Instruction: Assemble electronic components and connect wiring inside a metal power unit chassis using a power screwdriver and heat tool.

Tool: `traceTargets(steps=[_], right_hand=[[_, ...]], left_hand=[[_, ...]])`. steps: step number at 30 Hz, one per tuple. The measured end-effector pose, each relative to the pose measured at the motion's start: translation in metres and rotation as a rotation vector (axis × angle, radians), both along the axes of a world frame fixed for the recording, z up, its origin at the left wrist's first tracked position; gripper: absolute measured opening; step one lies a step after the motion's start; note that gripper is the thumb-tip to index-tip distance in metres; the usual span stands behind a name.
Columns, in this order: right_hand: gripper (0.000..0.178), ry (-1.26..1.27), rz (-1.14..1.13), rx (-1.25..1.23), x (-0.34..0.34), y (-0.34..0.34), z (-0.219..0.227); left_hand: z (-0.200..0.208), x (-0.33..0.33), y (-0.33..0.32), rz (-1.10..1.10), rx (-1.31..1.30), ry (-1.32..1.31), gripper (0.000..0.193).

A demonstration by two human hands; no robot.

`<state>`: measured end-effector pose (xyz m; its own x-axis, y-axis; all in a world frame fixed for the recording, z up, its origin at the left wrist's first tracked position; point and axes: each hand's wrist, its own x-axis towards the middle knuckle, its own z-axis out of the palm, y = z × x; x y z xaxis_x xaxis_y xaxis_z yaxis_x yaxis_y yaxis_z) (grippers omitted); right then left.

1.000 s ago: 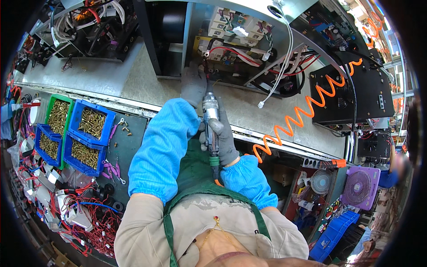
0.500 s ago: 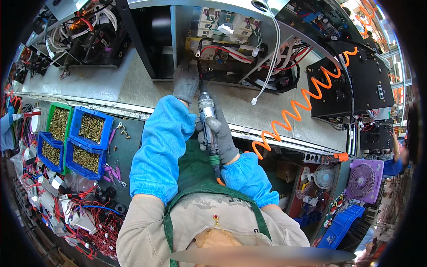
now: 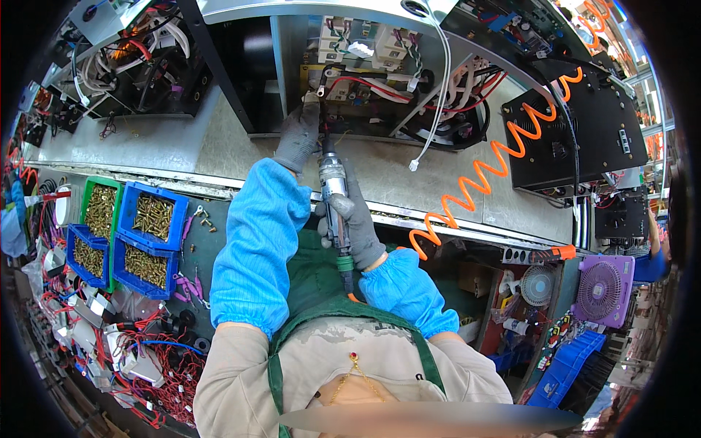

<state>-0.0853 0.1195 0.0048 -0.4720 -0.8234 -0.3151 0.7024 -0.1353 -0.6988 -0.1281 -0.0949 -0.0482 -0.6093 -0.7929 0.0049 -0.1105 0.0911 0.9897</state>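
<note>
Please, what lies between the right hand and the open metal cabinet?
In the head view, the front of the power tool lies between the right hand and the open metal cabinet, above the grey bench; the left hand is beside the tool.
</note>
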Motion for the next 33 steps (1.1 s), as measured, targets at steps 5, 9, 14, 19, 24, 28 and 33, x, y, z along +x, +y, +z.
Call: traceTargets(steps=[5, 9, 14, 19, 24, 28, 33], right_hand=[[0.081, 0.07, -0.024, 0.073, 0.009, -0.008, 0.004], [0.081, 0.113, -0.025, 0.11, 0.011, -0.009, 0.009], [0.079, -0.02, -0.037, -0.025, 0.008, -0.009, 0.0], [0.078, 0.049, -0.039, 0.003, 0.006, -0.011, -0.003], [0.078, 0.095, -0.02, 0.04, 0.005, -0.012, 0.003], [0.078, 0.142, -0.012, 0.088, 0.006, -0.01, 0.008], [0.077, 0.106, 0.01, 0.1, 0.003, -0.007, 0.008]], left_hand=[[0.023, 0.007, 0.007, -0.019, -0.163, -0.237, 0.06], [0.02, 0.008, 0.004, 0.011, -0.265, -0.211, 0.061], [0.024, 0.008, 0.002, -0.043, -0.218, -0.239, 0.063], [0.03, 0.009, 0.008, -0.034, -0.271, -0.254, 0.069], [0.042, 0.01, 0.008, -0.072, -0.303, -0.373, 0.061], [0.04, 0.011, 0.008, -0.053, -0.26, -0.237, 0.074], [0.038, 0.011, 0.008, -0.056, -0.217, -0.223, 0.081]])
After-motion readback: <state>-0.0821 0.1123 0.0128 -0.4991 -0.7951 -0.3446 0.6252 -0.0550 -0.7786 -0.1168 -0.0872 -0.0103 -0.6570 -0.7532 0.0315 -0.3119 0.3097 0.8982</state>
